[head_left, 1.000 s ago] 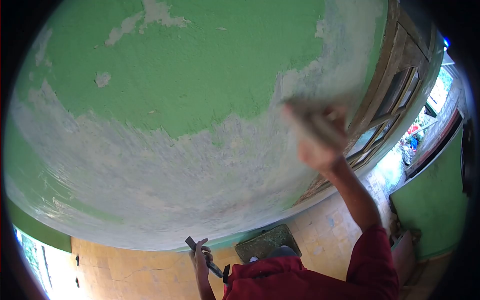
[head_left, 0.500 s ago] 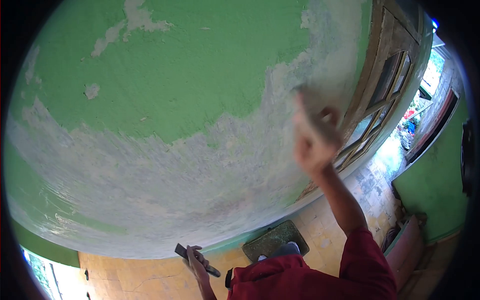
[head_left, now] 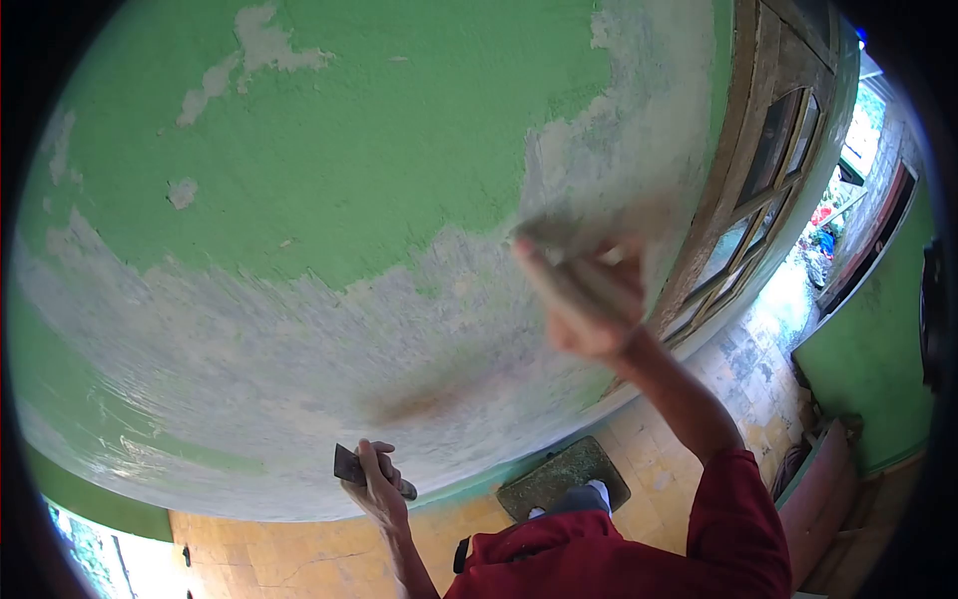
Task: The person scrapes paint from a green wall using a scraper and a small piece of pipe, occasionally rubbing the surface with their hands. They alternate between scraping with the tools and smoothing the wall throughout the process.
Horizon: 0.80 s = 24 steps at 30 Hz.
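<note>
My left hand (head_left: 377, 486) is closed around a putty knife (head_left: 347, 464), its dark flat blade poking out to the left and its handle end showing on the right. It is held low, near the bottom of the wall. My right hand (head_left: 594, 304) is raised at the wall (head_left: 419, 329), smeared by motion, with its index finger stretched along something dark-edged and too blurred to name. Around that hand the wall surface is patchy grey-white; green paint (head_left: 379, 150) with a ragged edge covers the area above.
A wood-framed window (head_left: 763, 200) stands right of my right hand. Below the wall, my feet are on a dark, speckled platform (head_left: 564, 479) over the yellow tiled floor (head_left: 289, 554). A pinkish panel (head_left: 813, 479) leans at the lower right, beside another green wall (head_left: 868, 369).
My right hand has swept down and left across the wall, away from the window. My left hand has risen slightly and moved left with the putty knife.
</note>
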### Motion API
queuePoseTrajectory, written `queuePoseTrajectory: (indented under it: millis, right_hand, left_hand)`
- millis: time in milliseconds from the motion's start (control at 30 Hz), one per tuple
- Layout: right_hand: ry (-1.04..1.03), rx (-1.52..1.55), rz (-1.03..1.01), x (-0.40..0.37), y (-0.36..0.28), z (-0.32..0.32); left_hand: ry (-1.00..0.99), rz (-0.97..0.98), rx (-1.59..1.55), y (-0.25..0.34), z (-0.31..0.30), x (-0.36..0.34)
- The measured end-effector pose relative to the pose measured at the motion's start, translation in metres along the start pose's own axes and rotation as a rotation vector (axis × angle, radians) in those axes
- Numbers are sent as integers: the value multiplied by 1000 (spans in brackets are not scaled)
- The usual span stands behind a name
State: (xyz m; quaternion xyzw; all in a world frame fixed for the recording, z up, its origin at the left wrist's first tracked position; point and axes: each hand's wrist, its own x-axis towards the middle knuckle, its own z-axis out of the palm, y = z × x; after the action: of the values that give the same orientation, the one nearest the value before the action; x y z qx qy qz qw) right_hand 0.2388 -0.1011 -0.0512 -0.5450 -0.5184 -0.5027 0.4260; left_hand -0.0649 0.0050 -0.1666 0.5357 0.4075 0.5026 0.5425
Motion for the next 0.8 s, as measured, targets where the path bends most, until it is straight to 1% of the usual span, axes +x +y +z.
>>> queuePoseTrajectory:
  millis: [67, 133, 200, 267, 300, 333, 400, 467, 533, 600, 633, 667, 700, 767, 800]
  right_hand:
    - [51, 17, 35, 3, 11, -1]
    - [62, 43, 200, 2, 8, -3]
    - [-18, 25, -262, -7, -1, 9]
    - [80, -4, 1, 6, 15, -1]
    - [72, -28, 160, 11, 12, -5]
    - [67, -20, 165, 6, 4, 1]
    - [59, 40, -244, 0, -6, 17]
    - [86, -20, -271, 16, 14, 8]
    - [5, -21, -253, 14, -3, 7]
    - [-58, -28, -221, 14, -20, 10]
    - [-52, -27, -219, 19, -1, 5]
    - [-19, -120, -194, 28, 36, -7]
    - [33, -88, -135, 34, 25, -4]
    - [143, -14, -23, 46, 3, 3]
    - [98, -7, -165, 38, -1, 8]
  left_hand:
    - [13, 22, 40, 4, -1, 6]
    - [37, 33, 73, 4, 3, 4]
    - [33, 30, 105, 4, 2, 12]
    - [14, 45, 134, 5, 0, 14]
    - [13, 53, 157, 4, 1, 12]
    - [19, 48, 163, 4, -2, 10]
    - [9, 100, 217, 4, 0, 13]
    - [-2, 91, 241, 5, -2, 17]
    - [16, 52, 261, 2, -2, 10]
    - [15, 81, 254, 4, -2, 15]
    - [16, 87, 257, 4, -5, 16]
    - [3, 79, 212, 2, -6, 16]
    - [-8, 67, 160, 0, -5, 15]
    - [-7, 67, 158, 2, -2, 10]
    - [-18, 83, 166, 5, 0, 10]
